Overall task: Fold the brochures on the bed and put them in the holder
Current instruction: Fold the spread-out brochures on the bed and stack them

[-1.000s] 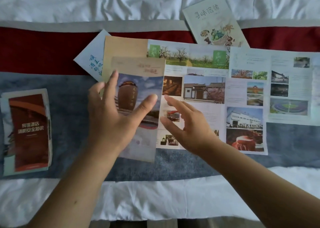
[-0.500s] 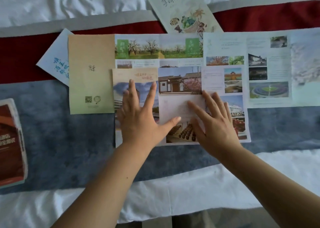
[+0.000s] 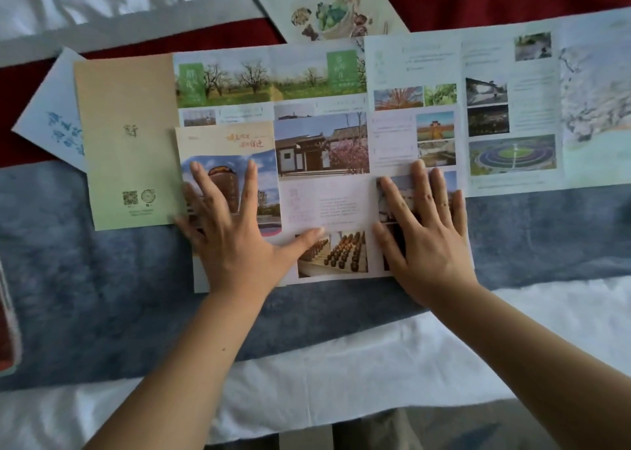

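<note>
Left hand (image 3: 235, 244) and right hand (image 3: 432, 244) press flat, fingers spread, on a photo brochure (image 3: 322, 200) lying on the blue bed runner (image 3: 85, 279), its left cover panel folded over the inner pages.

**A bedroom, bed made up**

White sheets (image 3: 341, 374) are seen nearer than the left hand (image 3: 232, 241); a red and blue-grey bed runner (image 3: 85, 272) is spread beneath it. Travel brochures (image 3: 495, 115) are laid out beyond the right hand (image 3: 430, 244).
</note>
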